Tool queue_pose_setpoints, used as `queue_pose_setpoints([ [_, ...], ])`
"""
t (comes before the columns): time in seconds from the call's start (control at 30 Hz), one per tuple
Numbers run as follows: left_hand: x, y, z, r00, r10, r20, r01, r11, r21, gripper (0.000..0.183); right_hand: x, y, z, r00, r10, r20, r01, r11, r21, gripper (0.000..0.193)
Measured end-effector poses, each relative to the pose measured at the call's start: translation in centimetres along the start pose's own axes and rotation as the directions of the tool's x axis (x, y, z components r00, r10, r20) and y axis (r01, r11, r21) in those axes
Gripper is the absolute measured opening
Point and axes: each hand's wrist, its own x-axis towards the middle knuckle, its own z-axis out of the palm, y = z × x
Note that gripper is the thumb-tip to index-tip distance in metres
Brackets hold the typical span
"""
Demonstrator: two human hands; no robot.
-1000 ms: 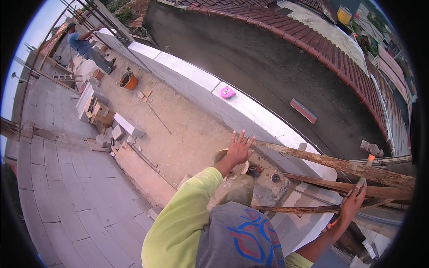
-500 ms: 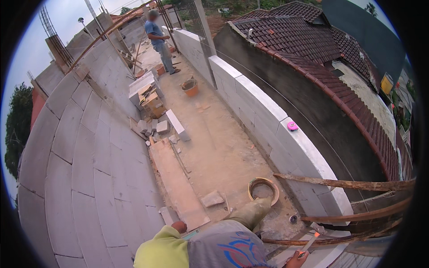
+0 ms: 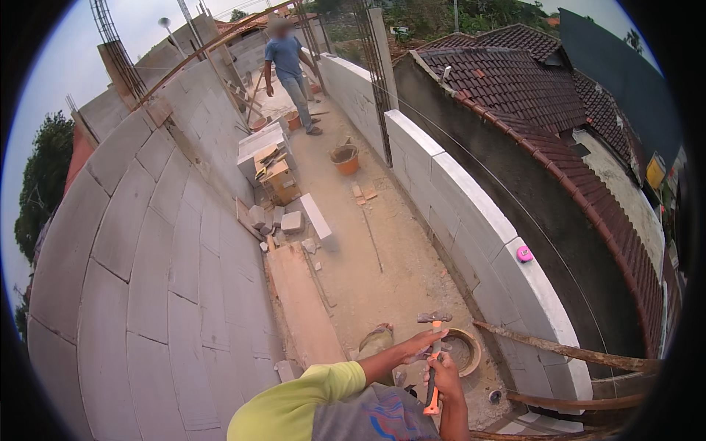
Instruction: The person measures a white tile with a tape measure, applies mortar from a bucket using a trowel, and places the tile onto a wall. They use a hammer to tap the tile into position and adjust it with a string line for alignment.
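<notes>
A hammer (image 3: 434,400) with an orange and black handle and a grey metal head stands nearly upright in front of my body, head up. My right hand (image 3: 446,376) is wrapped around the middle of its handle. Reaching across from the left, my left hand (image 3: 417,348) closes on the handle just below the head; some of its fingers are hidden. Right behind the hammer, a round tan basin (image 3: 473,359) rests on the ground near the low wall.
A white block wall (image 3: 471,192) with a pink tape measure (image 3: 524,254) on top runs along the right. Wooden poles (image 3: 562,345) cross at lower right. A tall block wall (image 3: 162,294) stands left, beside a plank (image 3: 298,294). Ahead are a bucket (image 3: 345,160), blocks and a person (image 3: 288,65).
The hammer has come from the lower right to in front of me, in my right hand. My left hand has left the plank's end and joined it. The other person has turned.
</notes>
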Motion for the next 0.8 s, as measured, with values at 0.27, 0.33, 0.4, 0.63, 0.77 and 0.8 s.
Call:
queue_pose_setpoints([
  [0.27,14.5,9.3,-25.3,0.94,-0.139,-0.312,-0.013,0.898,-0.439,0.016,21.8,2.5,3.8,0.965,0.207,0.161,-0.197,0.977,-0.077,0.032],
  [0.33,16.2,12.1,-34.2,0.893,-0.182,-0.412,0.053,0.951,-0.304,0.014,27.8,6.7,0.8,0.994,0.102,-0.05,-0.112,0.948,-0.296,0.031],
  [0.4,16.2,13.4,-42.8,0.834,-0.133,-0.535,0.179,0.983,0.034,0.013,30.5,11.3,-3.0,0.947,-0.095,-0.306,-0.112,0.795,-0.596,0.029],
  [0.63,3.6,13.1,-61.6,0.692,-0.055,-0.719,0.721,0.08,0.688,0.051,23.5,27.1,-11.3,0.78,0.102,-0.618,-0.482,0.728,-0.488,0.021],
  [0.77,-1.6,8.7,-59.5,0.739,-0.167,-0.653,0.649,-0.086,0.756,0.055,18.4,21.1,-7.0,0.757,0.087,-0.647,-0.551,0.617,-0.562,0.029],
  [0.8,-2.5,6.8,-59.5,0.756,-0.206,-0.621,0.637,0.014,0.771,0.057,18.6,20.1,-6.0,0.75,0.089,-0.656,-0.561,0.612,-0.558,0.031],
])
